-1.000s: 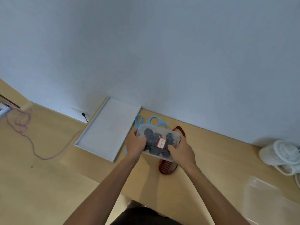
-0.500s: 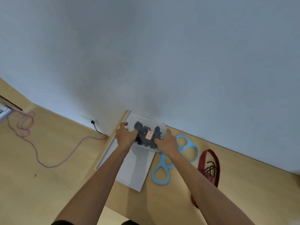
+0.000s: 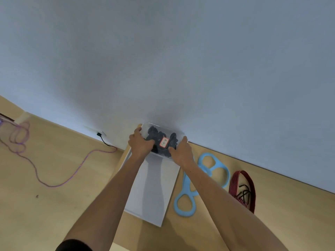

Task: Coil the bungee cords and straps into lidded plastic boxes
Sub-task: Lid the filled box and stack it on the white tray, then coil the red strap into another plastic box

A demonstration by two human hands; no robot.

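Gripping clear box point(image 3: 164, 129) of dark coiled straps point(image 3: 155, 136) with left hand point(image 3: 140, 144) and right hand point(image 3: 180, 151), holding it at far end of white tray point(image 3: 154, 192), left of blue strap point(image 3: 186, 185) and red bungee cord point(image 3: 233, 185) on surface point(image 3: 281, 205)

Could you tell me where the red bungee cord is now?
Head view: the red bungee cord lies on the table, far right, beside the blue strap.

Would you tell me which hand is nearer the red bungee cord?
Right. The right hand grips the clear box's end nearest the red bungee cord; the left hand grips the opposite end, farther away.
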